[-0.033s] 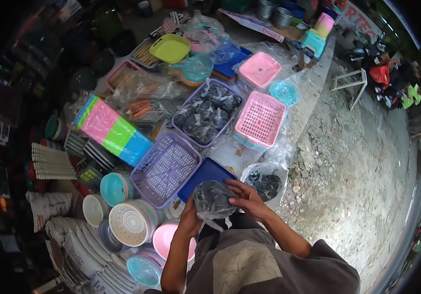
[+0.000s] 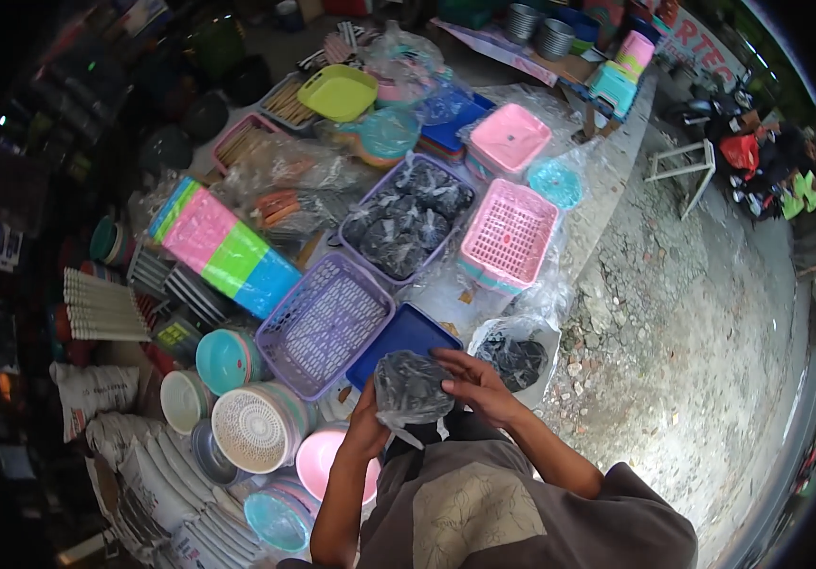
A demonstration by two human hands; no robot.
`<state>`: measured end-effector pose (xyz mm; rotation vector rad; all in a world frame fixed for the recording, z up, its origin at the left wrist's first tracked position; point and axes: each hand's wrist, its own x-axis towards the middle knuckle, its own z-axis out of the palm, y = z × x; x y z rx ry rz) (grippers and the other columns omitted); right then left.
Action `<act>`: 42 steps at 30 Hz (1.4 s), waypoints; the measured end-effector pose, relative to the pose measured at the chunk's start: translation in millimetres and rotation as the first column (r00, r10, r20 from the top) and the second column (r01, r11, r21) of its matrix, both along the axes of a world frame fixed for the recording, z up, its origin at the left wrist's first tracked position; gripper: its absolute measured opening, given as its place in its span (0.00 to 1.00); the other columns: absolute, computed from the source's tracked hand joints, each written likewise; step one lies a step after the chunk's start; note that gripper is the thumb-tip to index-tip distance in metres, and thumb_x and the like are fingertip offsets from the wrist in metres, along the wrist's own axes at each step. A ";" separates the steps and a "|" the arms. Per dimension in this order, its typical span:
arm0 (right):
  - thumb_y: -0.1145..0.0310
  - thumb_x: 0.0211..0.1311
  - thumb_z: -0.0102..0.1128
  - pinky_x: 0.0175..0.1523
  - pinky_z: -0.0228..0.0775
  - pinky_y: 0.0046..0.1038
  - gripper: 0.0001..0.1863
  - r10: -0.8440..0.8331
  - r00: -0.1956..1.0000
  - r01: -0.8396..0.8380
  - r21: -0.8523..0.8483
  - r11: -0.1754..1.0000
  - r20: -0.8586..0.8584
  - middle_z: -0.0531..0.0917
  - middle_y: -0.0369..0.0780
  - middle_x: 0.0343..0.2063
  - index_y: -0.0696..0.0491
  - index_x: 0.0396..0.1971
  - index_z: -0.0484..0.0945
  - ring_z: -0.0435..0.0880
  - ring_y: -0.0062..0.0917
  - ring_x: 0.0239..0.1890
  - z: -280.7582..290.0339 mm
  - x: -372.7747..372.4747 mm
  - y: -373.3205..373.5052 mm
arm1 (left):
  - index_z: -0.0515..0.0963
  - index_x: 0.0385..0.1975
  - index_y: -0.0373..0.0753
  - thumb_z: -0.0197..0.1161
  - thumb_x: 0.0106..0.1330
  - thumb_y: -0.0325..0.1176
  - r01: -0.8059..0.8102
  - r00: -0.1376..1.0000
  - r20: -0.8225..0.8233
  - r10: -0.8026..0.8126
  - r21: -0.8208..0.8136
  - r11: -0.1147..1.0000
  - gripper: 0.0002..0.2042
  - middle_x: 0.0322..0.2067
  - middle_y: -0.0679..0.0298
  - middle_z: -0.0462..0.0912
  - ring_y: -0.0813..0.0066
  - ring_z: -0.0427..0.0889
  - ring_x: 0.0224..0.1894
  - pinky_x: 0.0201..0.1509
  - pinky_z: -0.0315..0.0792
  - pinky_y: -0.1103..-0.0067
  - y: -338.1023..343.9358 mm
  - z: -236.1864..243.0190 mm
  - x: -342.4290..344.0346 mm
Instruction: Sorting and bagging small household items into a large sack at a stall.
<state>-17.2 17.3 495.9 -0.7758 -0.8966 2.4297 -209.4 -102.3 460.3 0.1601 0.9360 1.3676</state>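
A clear plastic bag with dark contents point(image 2: 413, 387) is held at my waist between both hands. My left hand point(image 2: 366, 429) grips its left side, fingers partly hidden. My right hand point(image 2: 479, 384) closes on its right side, thumb at the front. What fills the bag is not clear. Just beyond lies a flat blue tray point(image 2: 398, 339). To its left, a purple slotted basket point(image 2: 327, 327) stands with nothing in it. Behind, another purple basket point(image 2: 351, 248) holds several similar dark bags point(image 2: 413, 213). On the right, a white sack point(image 2: 547, 356) has more dark bags inside.
Pink baskets point(image 2: 510, 232) and a pink basin point(image 2: 510, 140) stand farther right. Stacked tubs, a cream colander point(image 2: 249, 431) and a pink bowl point(image 2: 327, 460) crowd my left. Colourful wrapped boxes point(image 2: 223, 248) lie beyond them. Rough concrete ground point(image 2: 655, 379) runs along the right.
The whole scene has shifted very slightly in view. The bag tilts a little differently, and both hands keep hold of it.
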 end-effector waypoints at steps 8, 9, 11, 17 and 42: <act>0.70 0.65 0.60 0.50 0.71 0.22 0.23 0.184 0.980 -0.200 0.294 0.935 0.079 0.80 0.38 0.47 0.55 0.59 0.70 0.77 0.15 0.45 35.7 -74.5 -22.5 | 0.68 0.59 0.39 0.50 0.71 0.44 -0.123 0.949 0.291 0.120 -0.006 0.992 0.22 0.53 0.57 0.77 0.63 0.78 0.53 0.58 0.73 0.68 -46.7 -5.0 -40.7; 0.70 0.64 0.61 0.48 0.71 0.21 0.23 0.208 0.974 -0.226 0.367 0.902 0.087 0.80 0.37 0.45 0.55 0.59 0.70 0.76 0.14 0.44 38.2 -78.9 -23.6 | 0.68 0.59 0.39 0.51 0.71 0.44 -0.116 0.958 0.267 0.104 0.030 0.993 0.22 0.53 0.57 0.77 0.63 0.78 0.53 0.56 0.75 0.68 -46.2 -0.5 -45.9; 0.70 0.65 0.61 0.46 0.70 0.20 0.23 0.257 0.946 -0.318 0.403 0.858 0.197 0.80 0.36 0.43 0.55 0.58 0.71 0.76 0.13 0.44 41.1 -88.1 -23.5 | 0.68 0.59 0.39 0.51 0.70 0.44 -0.116 0.965 0.242 0.097 0.068 0.991 0.22 0.53 0.57 0.77 0.63 0.79 0.53 0.55 0.76 0.68 -50.8 0.0 -56.2; 0.69 0.67 0.58 0.46 0.69 0.18 0.16 0.086 0.955 -0.216 0.467 0.858 0.282 0.81 0.34 0.38 0.58 0.52 0.73 0.76 0.13 0.41 29.6 -104.0 -22.9 | 0.67 0.59 0.36 0.57 0.64 0.34 -0.154 0.975 0.166 0.149 0.016 0.988 0.23 0.49 0.59 0.78 0.68 0.81 0.47 0.51 0.77 0.73 -55.8 8.0 -69.4; 0.74 0.67 0.53 0.48 0.78 0.24 0.12 0.229 0.965 -0.211 0.137 0.968 -0.129 0.81 0.35 0.41 0.55 0.49 0.72 0.81 0.19 0.42 -13.2 -97.7 58.4 | 0.60 0.60 0.35 0.65 0.58 0.36 0.073 0.956 -0.289 0.039 0.367 0.927 0.31 0.50 0.59 0.72 0.75 0.72 0.53 0.54 0.66 0.79 5.5 83.3 -65.1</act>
